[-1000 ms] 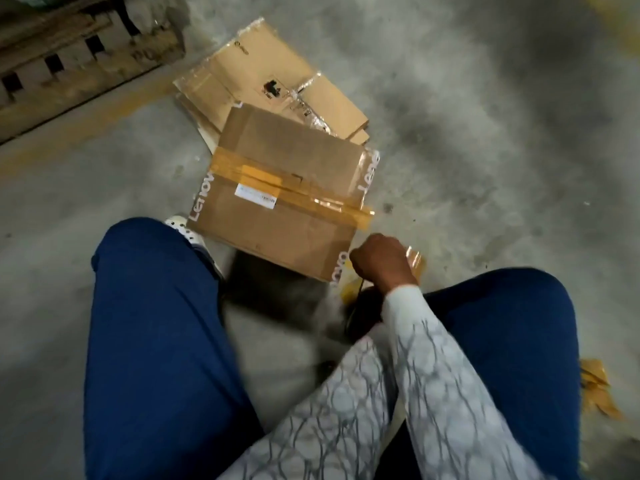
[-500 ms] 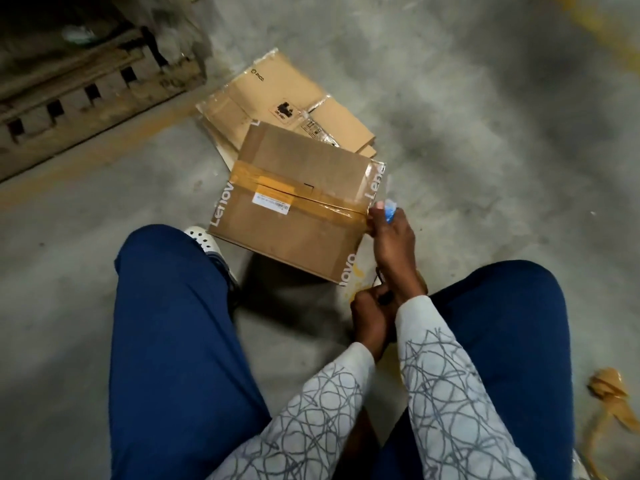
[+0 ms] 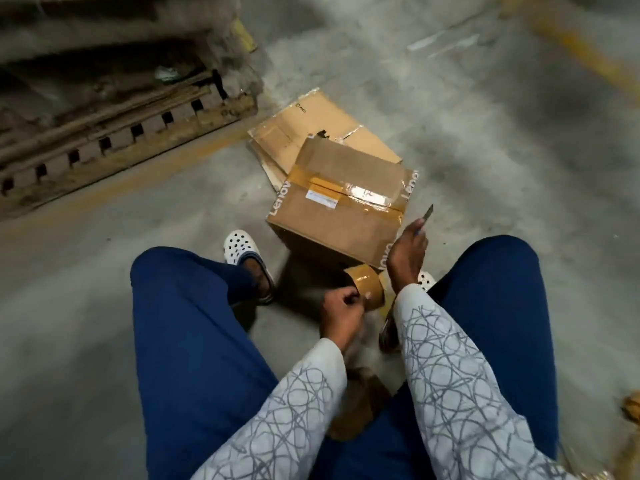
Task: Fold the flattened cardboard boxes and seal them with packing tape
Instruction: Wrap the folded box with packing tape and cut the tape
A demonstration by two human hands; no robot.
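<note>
Left hand (image 3: 341,315): fingers curled, pinching the near rim of the tape roll (image 3: 366,285). The roll sits at 6 o'clock of the box (image 3: 332,223), just off its near corner. The box is on the floor, top seam taped. Right hand (image 3: 408,251), 1 o'clock of the roll: fingers closed round a cutter (image 3: 428,213), blade beside the box's right edge. Flattened boxes (image 3: 311,129) at the box's 12 o'clock, touching. Pallet (image 3: 104,140) at 10 o'clock.

A dim, worn grey concrete floor (image 3: 485,140) with faded yellow lines (image 3: 581,53) holds a weathered wooden pallet (image 3: 114,136) at the upper left.
</note>
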